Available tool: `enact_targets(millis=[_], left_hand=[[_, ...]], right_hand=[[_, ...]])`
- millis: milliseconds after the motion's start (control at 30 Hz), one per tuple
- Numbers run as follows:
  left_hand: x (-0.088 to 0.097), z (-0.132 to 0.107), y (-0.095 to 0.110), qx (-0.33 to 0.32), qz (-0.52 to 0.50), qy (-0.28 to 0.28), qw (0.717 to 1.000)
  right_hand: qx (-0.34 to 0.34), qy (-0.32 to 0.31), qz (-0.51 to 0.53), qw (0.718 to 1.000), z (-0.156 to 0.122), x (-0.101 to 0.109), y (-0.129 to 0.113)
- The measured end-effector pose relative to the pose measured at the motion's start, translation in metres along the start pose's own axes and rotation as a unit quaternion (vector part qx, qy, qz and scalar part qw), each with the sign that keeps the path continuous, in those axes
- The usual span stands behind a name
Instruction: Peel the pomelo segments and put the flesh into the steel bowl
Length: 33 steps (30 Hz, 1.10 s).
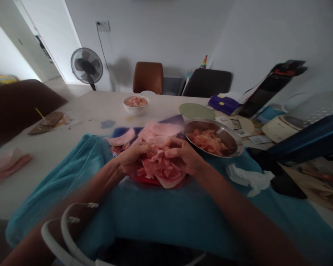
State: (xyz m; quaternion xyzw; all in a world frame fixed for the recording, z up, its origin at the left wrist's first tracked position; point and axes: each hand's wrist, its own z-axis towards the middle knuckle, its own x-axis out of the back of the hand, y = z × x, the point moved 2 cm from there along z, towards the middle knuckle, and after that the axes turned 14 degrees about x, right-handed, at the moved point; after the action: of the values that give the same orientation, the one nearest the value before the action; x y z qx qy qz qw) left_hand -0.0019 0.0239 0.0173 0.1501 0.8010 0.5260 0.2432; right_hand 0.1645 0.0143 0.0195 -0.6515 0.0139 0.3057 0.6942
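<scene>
Both my hands grip a large pink piece of fruit (162,168), likely pomelo, above a red plate (144,181) on a teal towel (155,214). My left hand (134,157) holds its left side with curled fingers. My right hand (183,155) pinches the top right of it, fingers bent into the flesh. Pink peel pieces (155,131) lie just behind my hands. A metal bowl (233,136) of peeled pink segments stands to the right of my right hand.
A white bowl (135,104) of pink pieces and a green plate (195,110) stand farther back. A crumpled tissue (249,179) lies at right near dark objects and a blue appliance (308,138). Peel scraps (5,164) lie at left. Chairs and a fan (87,66) stand behind the table.
</scene>
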Motion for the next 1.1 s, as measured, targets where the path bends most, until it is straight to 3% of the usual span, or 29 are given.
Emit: enact_targets(millis=[133, 433, 600, 833, 1100], left_hand=[[0.0, 0.002, -0.005, 0.104, -0.11, -0.068, 0.986], [0.004, 0.004, -0.007, 0.085, -0.198, -0.163, 0.963], [0.007, 0.002, -0.005, 0.1, -0.232, -0.14, 0.957], [0.023, -0.001, 0.005, 0.066, -0.208, -0.011, 0.976], [0.034, -0.008, 0.027, -0.013, -0.219, -0.017, 0.976]], right_hand=[[-0.001, -0.005, 0.023, 1.0, -0.002, 0.0, 0.0], [0.01, 0.008, 0.04, 0.999, -0.002, 0.001, -0.001], [-0.007, 0.004, 0.015, 1.0, -0.005, -0.003, -0.007], [-0.036, -0.001, -0.026, 0.999, -0.006, -0.004, -0.007], [-0.044, 0.034, -0.092, 0.994, -0.007, 0.006, -0.014]])
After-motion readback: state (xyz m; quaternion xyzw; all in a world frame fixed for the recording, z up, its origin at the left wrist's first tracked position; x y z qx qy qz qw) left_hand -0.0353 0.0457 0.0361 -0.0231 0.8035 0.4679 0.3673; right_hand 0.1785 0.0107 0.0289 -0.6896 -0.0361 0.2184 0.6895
